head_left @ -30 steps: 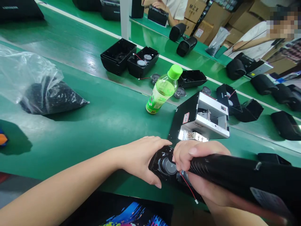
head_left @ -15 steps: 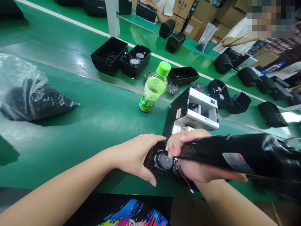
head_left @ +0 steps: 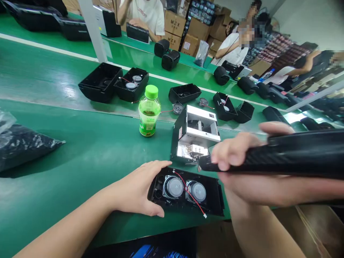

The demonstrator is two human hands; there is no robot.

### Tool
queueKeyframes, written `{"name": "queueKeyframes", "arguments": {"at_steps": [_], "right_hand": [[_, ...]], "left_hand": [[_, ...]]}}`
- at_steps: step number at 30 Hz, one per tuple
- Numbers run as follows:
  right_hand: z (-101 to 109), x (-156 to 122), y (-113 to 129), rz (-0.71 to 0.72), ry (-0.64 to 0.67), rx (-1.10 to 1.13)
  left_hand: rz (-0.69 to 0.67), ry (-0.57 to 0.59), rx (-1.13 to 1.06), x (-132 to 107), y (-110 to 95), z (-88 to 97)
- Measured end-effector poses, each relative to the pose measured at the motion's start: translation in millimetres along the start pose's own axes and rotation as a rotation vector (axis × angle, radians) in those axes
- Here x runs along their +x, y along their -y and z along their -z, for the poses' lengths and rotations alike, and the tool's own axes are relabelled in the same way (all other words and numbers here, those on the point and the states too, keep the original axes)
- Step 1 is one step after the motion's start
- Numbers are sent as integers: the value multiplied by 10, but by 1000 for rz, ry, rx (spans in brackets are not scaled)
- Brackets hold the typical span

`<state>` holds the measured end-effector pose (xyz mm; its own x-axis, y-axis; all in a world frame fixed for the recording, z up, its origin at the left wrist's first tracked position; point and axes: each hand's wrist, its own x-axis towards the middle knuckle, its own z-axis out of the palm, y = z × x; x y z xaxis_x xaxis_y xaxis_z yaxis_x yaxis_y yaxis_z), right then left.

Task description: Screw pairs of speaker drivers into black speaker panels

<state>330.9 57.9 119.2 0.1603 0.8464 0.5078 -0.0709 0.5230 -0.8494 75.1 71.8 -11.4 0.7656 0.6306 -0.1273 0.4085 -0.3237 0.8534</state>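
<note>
Okay, the right hand (head_left: 239, 168) has just lifted off, gripping the black electric screwdriver (head_left: 303, 154), leaving both speakers (head_left: 173, 187) uncovered; the left hand (head_left: 137, 190) rests open against the speaker panel (head_left: 213, 200).

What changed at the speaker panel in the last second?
The right hand moved the black cylindrical casing up and rightward, away from the speaker panel, uncovering both speaker drivers and the red wire. The left hand stayed on the panel's left end; the panel stayed put.
</note>
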Motion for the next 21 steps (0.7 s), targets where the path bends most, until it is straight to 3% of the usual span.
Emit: {"name": "queueKeyframes", "arguments": {"at_steps": [3,5,10,17,21], "right_hand": [[132,160,43,171,-107,-93],[152,209,-54,198,-75,-111],[66,195,-262,135,-50,-39],[102,202,-289,-3,-96,32],[120,175,-260,-58,-48,70]], "left_hand": [[16,-6,3,-7,23,-15],[23,-8,4,-13,42,-26],[15,-4,9,-30,83,-40],[-43,-30,-2,-29,113,-38],[-72,-26,-10,-18,108,-27]]}}
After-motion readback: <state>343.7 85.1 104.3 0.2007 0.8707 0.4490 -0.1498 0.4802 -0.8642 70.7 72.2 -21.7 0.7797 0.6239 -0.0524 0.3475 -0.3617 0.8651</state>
